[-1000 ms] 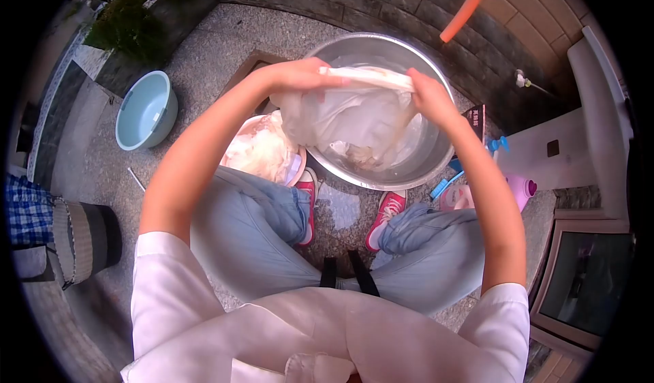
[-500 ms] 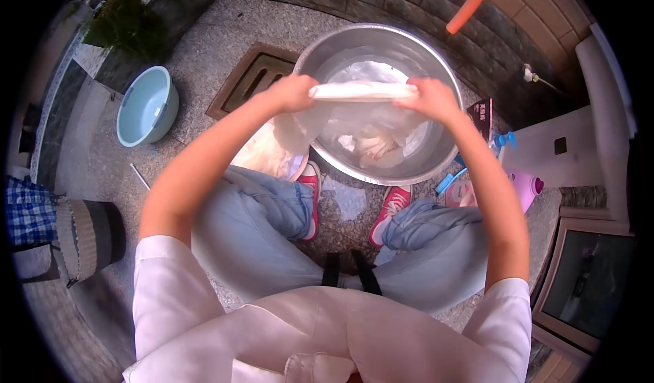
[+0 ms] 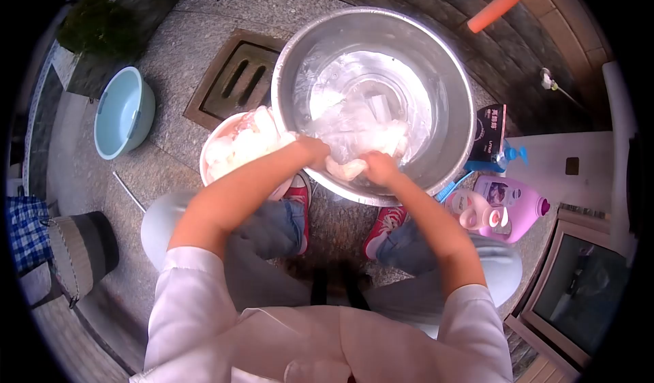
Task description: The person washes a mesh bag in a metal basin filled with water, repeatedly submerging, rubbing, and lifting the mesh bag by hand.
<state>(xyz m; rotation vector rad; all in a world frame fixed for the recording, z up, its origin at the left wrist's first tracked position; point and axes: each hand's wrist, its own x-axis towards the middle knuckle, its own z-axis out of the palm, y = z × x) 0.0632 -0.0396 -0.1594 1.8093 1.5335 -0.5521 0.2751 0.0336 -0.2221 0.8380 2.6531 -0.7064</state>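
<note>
The metal basin (image 3: 443, 110) holds water. Just left of it is the pink tub (image 3: 204, 157), heaped with white laundry (image 3: 242, 141); the blue tub (image 3: 126, 110) stands well left of the basin. The white cloth (image 3: 371, 136) lies partly in the basin's water, one end gathered by its near rim. There the left hand (image 3: 315, 152) and right hand (image 3: 381, 167) both curl closed around that end.

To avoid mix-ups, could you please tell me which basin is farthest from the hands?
The round light-blue plastic basin, alone at left; the pink basin holding pale cloth and the large silver metal basin are both nearer.
</note>
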